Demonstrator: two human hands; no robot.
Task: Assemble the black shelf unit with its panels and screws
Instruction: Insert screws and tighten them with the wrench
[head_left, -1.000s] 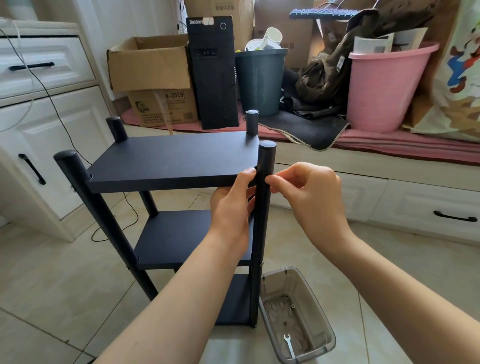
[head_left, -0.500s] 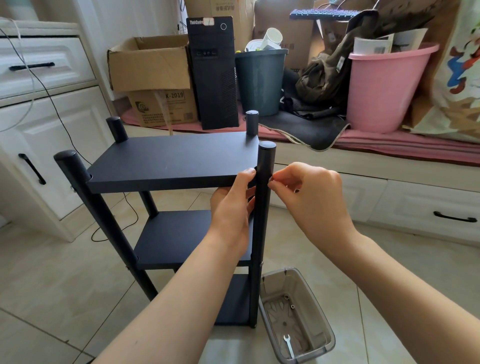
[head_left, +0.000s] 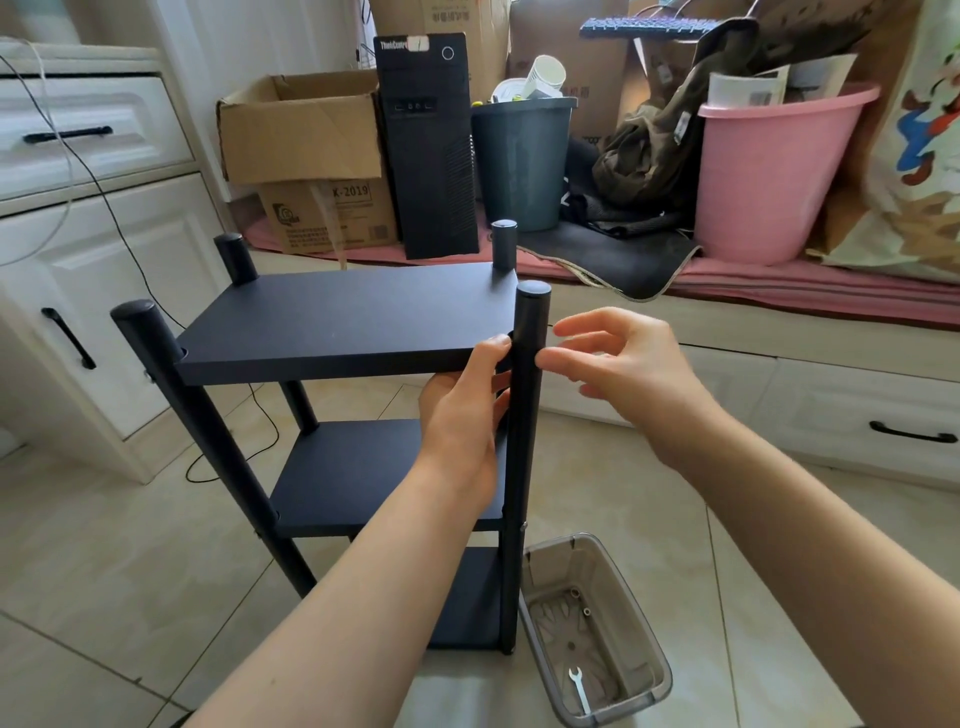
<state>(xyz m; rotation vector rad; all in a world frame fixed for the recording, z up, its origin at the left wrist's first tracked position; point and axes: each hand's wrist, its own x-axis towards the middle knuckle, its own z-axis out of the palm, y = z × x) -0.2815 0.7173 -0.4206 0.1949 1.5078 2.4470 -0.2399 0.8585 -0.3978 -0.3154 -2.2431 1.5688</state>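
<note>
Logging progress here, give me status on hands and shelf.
Left hand grips front post under top panel. Right hand open beside post. Nothing blocking.

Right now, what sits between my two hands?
In the head view, the shelf's front right post stands between the left hand and the right hand.

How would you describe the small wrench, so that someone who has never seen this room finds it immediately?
Start at the black shelf unit standing on the tiled floor. Beside the foot of its near right post sits a clear plastic bin. The small wrench lies flat at the near end of the bin's bottom; it is the only long silver piece there, while the other bits inside are tiny and round.
</note>
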